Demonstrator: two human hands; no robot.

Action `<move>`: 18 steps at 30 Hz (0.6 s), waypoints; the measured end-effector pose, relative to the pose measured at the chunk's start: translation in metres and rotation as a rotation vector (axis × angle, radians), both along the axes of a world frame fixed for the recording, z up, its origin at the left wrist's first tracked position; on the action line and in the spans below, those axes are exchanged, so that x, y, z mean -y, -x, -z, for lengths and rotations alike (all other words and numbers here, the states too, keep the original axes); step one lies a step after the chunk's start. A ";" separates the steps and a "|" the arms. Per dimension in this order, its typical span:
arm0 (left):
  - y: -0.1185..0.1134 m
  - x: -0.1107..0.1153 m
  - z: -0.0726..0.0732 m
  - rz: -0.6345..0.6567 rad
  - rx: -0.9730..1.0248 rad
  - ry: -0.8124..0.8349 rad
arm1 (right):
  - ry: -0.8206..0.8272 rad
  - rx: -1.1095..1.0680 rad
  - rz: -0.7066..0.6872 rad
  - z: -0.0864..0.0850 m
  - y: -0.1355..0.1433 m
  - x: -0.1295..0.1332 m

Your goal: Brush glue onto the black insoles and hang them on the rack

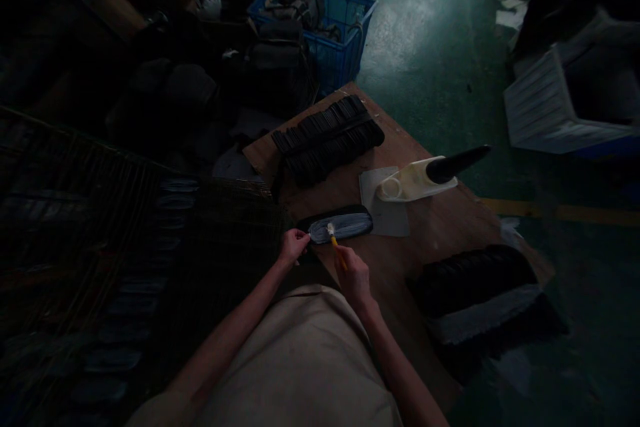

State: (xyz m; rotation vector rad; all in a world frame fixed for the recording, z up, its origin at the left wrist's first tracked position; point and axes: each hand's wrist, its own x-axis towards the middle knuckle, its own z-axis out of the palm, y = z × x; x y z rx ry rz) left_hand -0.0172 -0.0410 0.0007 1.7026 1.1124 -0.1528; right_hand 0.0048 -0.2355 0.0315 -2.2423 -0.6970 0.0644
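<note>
At the table's near edge [450, 233], left hand [294, 246]: fingers pinched on one end of dark pad [341, 224].
Right hand [353, 273]: closed around yellow-handled brush [332, 235], its tip touching the pad's whitish top.
Beyond: one row of black pieces [327, 137].

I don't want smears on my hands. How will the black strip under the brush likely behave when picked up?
The black strip may flex, since it looks thin. Its top is probably slippery, given the pale smear under the brush. Being flat, it seems unlikely to roll.
</note>
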 end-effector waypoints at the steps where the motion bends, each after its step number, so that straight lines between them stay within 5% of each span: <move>1: 0.000 0.000 0.000 -0.002 0.001 -0.002 | -0.023 -0.022 0.013 -0.001 0.002 0.003; 9: 0.003 0.002 -0.001 -0.010 0.007 -0.013 | 0.067 0.035 0.302 0.002 -0.029 0.061; 14: 0.003 0.005 0.002 -0.036 0.026 -0.019 | 0.115 -0.020 0.294 -0.004 -0.015 0.044; 18: 0.003 0.008 0.003 -0.073 0.041 0.005 | -0.080 -0.290 0.142 -0.024 0.006 0.020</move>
